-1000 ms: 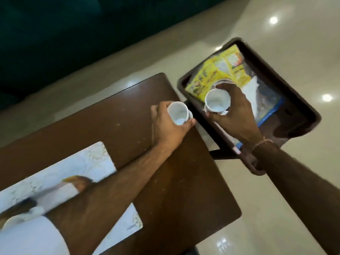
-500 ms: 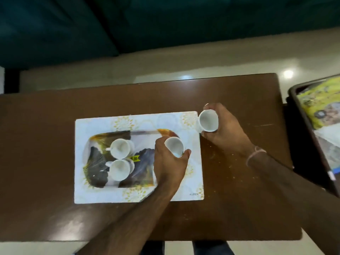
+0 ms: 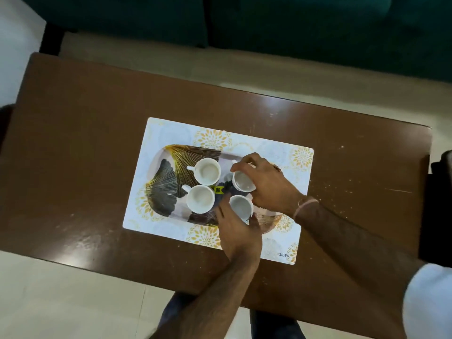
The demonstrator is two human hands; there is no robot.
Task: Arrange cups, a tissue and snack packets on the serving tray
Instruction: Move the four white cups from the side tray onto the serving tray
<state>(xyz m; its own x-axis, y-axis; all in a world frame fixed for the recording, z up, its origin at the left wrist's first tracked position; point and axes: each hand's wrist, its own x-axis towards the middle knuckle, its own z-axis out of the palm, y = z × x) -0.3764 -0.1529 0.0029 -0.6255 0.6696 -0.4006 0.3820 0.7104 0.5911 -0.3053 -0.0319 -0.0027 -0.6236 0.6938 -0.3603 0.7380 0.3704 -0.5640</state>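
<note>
Four cups now on tray [image 3: 160, 157], mid-frame: two [image 3: 207, 171] [image 3: 200, 199] free at left, two gripped, left hand [image 3: 238, 228] fingers round near cup [image 3: 241, 207], right hand [image 3: 265, 184] round far cup [image 3: 242, 183]. Tissue & packets not on tray yet. 0.5 s ago both held cups were short of it, over the mat [image 3: 302, 157] and bench [image 3: 73, 143].

A brown table [image 3: 85, 148] stands on a pale floor [image 3: 61, 297]; a white mat [image 3: 269, 148] with yellow flowers lies flat on the table; a tray [image 3: 161, 177] sits on the mat.
</note>
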